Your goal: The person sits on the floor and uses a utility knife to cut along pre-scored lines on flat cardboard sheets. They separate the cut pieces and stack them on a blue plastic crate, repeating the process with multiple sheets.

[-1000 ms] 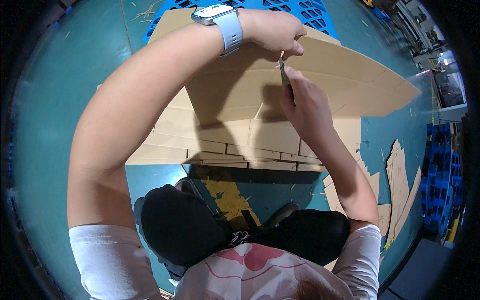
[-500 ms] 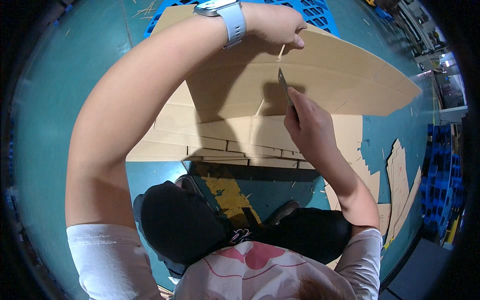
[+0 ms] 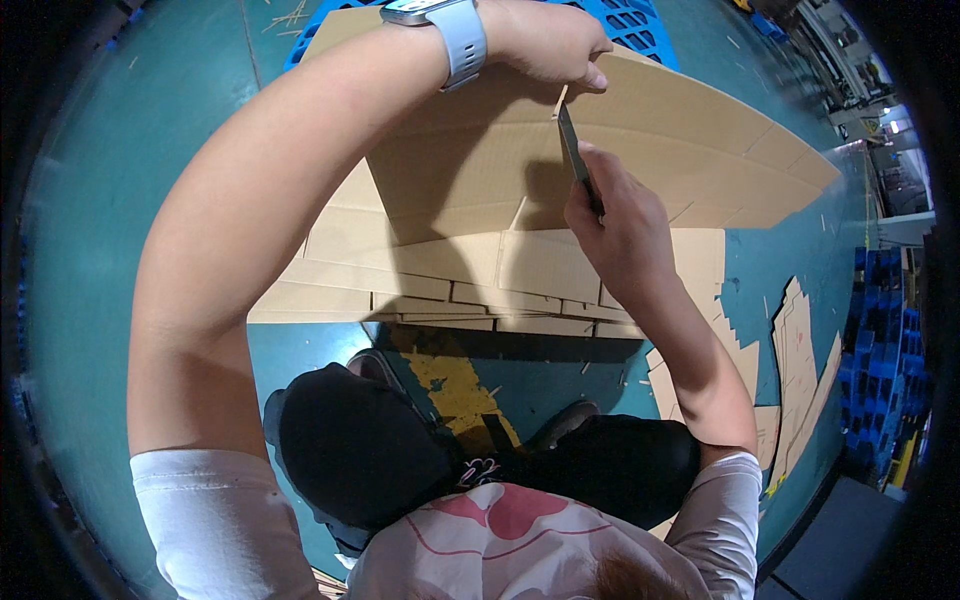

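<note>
My left hand (image 3: 550,42) grips the top edge of a large cardboard sheet (image 3: 680,130), holding it tilted up. My right hand (image 3: 622,215) is closed round a dark, flat blade (image 3: 572,150), which looks like a knife; its handle is hidden in my fingers. The blade's tip meets the lower end of a narrow slit strip (image 3: 561,102) in the sheet, just below my left thumb. Under the raised sheet lies a stack of flat, slotted cardboard sheets (image 3: 340,285). A short slot (image 3: 518,213) shows lower on the raised sheet.
A blue plastic pallet (image 3: 640,30) lies beyond the cardboard. Cut cardboard pieces (image 3: 795,370) and scraps rest on the green floor at the right, near stacked blue pallets (image 3: 880,350). My knees and shoes are below the stack, over a yellow floor marking (image 3: 450,385).
My right hand has brought the blade upward, so its tip now reaches the narrow strip. My left hand keeps its hold on the raised sheet, almost unmoved.
</note>
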Action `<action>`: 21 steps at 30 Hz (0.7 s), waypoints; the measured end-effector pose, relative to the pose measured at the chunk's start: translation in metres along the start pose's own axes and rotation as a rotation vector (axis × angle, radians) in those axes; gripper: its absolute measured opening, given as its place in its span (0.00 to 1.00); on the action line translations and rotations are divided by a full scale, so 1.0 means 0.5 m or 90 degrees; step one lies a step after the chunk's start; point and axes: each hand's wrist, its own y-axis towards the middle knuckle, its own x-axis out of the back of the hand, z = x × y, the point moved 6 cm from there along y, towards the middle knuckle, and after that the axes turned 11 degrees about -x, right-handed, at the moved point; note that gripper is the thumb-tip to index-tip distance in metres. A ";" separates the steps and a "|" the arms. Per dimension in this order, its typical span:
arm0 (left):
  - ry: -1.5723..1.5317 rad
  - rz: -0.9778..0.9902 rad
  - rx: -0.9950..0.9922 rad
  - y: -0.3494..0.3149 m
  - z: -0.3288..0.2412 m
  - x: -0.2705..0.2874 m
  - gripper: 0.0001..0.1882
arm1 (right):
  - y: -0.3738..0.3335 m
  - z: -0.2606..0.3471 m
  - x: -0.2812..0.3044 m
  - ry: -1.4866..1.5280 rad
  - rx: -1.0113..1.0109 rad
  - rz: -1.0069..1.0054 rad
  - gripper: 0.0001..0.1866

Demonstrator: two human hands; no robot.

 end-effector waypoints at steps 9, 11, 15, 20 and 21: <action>-0.113 -0.009 0.038 -0.008 -0.017 0.016 0.13 | 0.032 -0.015 -0.027 -0.006 -0.005 0.006 0.20; -0.099 -0.010 0.031 -0.007 -0.017 0.017 0.13 | 0.036 -0.012 -0.029 0.008 0.011 -0.006 0.20; -0.146 -0.015 0.048 -0.005 -0.010 0.012 0.14 | 0.030 -0.018 -0.039 -0.014 -0.007 0.002 0.19; -0.088 -0.024 0.004 -0.007 -0.017 0.022 0.14 | 0.020 -0.011 -0.036 -0.030 0.002 0.012 0.19; -0.086 -0.023 0.000 -0.006 -0.016 0.023 0.14 | 0.018 -0.011 -0.036 -0.038 0.000 0.013 0.19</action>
